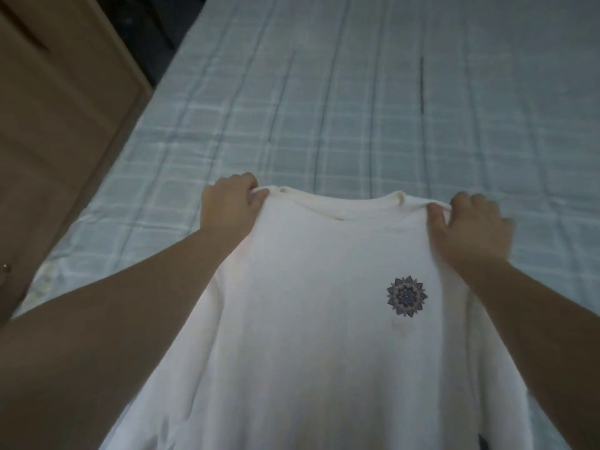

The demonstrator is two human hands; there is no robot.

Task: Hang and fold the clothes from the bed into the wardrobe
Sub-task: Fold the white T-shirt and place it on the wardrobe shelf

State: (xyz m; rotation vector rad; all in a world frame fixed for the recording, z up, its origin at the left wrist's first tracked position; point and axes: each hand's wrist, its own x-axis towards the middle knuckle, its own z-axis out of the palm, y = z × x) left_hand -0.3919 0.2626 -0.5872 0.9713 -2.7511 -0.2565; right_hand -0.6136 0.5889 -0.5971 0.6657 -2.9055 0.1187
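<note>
A bed (357, 92) fills most of the view and runs to the top of the picture. It is covered by a pale blue sheet (259, 131) checked with lighter lines, with long shallow creases along its length. A thin dark streak (422, 86) lies on the cloth toward the right. Along the bed's left side stands a brown wooden panel (65, 108) with raised framing; whether it is a door or a cupboard front cannot be told. A small metal fitting (4, 269) shows at its left edge. Between panel and bed, at the top, is a dark gap (143, 34), too dim to make out. The light is dim and even, without hard shadows.
</note>
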